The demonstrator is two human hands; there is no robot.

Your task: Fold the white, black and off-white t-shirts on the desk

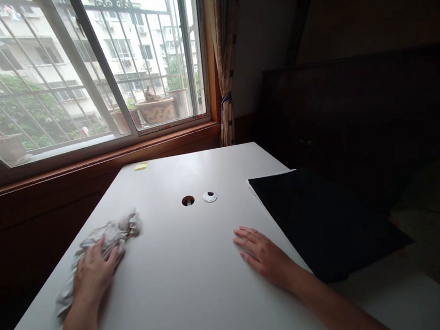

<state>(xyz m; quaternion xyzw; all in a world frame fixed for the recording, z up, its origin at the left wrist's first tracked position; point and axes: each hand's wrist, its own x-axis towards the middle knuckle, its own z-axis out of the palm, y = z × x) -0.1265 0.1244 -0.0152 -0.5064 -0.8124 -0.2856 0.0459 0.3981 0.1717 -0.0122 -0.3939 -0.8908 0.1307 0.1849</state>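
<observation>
Your left hand (92,275) lies palm down on the crumpled grey cloth (112,231), which is on the left side of the white surface (177,288), near its edge. The fingers are spread over the fabric; motion blur prevents you from telling whether they grip it. Your right hand (262,254) is released and holds nothing: its fingers extend flat over the surface, near the black sheet (322,217) at the right. Beyond both hands, locate the round cable hole (188,201) and, just to its right, the white grommet cover (209,197). A yellow sticky note (141,166) lies near the far-left corner.
</observation>
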